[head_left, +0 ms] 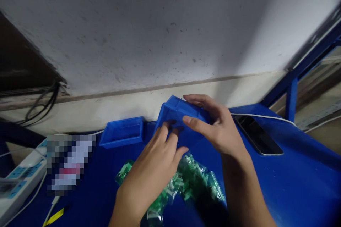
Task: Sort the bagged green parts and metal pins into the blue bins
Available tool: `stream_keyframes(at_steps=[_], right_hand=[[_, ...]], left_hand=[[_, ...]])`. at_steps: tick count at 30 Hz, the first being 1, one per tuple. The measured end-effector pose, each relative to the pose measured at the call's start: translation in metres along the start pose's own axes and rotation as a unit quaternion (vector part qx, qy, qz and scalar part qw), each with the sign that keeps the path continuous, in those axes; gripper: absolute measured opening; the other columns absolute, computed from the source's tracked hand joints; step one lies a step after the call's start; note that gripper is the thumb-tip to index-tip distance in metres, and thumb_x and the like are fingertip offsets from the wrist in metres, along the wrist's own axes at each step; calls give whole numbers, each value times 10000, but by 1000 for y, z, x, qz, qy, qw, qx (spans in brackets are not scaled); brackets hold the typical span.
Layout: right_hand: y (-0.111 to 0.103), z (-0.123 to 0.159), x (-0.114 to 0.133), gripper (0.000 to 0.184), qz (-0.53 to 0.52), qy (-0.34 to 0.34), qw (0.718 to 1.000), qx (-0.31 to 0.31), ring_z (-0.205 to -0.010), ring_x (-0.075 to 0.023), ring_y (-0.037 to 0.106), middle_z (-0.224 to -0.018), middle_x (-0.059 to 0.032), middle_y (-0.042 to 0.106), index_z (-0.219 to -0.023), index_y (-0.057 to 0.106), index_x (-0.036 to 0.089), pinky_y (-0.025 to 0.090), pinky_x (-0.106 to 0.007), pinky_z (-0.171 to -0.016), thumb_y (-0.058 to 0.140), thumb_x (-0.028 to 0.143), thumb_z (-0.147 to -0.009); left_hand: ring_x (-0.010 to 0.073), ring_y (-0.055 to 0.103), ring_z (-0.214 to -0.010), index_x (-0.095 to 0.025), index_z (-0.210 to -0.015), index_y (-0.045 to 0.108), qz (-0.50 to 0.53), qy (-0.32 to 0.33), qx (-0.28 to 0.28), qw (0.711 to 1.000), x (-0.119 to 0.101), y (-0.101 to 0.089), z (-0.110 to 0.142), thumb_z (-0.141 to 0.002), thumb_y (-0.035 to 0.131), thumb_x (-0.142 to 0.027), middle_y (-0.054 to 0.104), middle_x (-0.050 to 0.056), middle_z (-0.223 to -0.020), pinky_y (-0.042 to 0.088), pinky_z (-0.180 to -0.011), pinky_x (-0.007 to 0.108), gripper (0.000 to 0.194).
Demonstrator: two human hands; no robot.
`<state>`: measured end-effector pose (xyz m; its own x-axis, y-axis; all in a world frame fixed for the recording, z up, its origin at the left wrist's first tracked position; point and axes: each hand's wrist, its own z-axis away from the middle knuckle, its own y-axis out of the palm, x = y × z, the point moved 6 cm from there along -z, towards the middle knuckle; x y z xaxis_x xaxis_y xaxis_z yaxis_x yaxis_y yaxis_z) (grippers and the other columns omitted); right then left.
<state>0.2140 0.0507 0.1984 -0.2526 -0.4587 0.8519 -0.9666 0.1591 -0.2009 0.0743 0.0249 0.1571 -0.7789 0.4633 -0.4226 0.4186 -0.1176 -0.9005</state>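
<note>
A blue plastic bin (173, 113) is tilted up above the table, its open side turned toward me. My right hand (213, 120) grips it from the right, thumb on the near rim and fingers over the far side. My left hand (160, 159) reaches into the bin with fingers apart and thumb out to the side; the fingertips are partly in shadow and nothing shows between them. Below both hands lie green-tinted clear plastic bags (194, 173) with small pale pieces in them, partly covered by my left forearm.
A second blue bin (122, 133) stands against the wall (165, 35). On the left are a white power strip (23, 181), a blurred-out object (71, 165) and a yellow tag (55, 217). A phone (258, 134) lies on the blue table (301, 184) near a white cable (266, 116).
</note>
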Motion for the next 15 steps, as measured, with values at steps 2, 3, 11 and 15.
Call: stream_keyframes(at_steps=[2,3,11,15], right_hand=[[5,1,4,335,16,-10,1000,4,-997,-219,603,-1054,-22,657,-1021,642,260,489,-397,-876,687,313,-694],[6,2,5,340,25,-14,1000,2,-997,-220,602,-1061,-25,654,-1026,641,259,489,-401,-876,686,304,-692],[7,1,5,340,65,-27,998,4,-975,-220,610,-1051,-30,657,-1030,636,251,496,-393,-850,675,320,-699],[0,0,5,298,127,-44,990,-43,-964,-229,612,-1019,-29,667,-1002,641,256,483,-409,-856,658,335,-714]], left_hand=[[271,422,-1225,-258,-1339,360,12,7,-16,1000,2,2,-9,-911,353,-286,390,77,-1366,421,-978,399,429],[263,459,-1190,-261,-1347,353,18,7,-8,1000,4,6,-13,-905,336,-237,417,79,-1344,436,-955,391,443],[229,612,-919,-211,-996,644,-2,-7,85,996,17,20,-17,-861,351,-164,647,76,-1008,464,-793,362,326],[209,595,-972,-268,-974,674,-5,-12,126,992,26,7,1,-863,419,-254,663,27,-1003,449,-866,349,279]])
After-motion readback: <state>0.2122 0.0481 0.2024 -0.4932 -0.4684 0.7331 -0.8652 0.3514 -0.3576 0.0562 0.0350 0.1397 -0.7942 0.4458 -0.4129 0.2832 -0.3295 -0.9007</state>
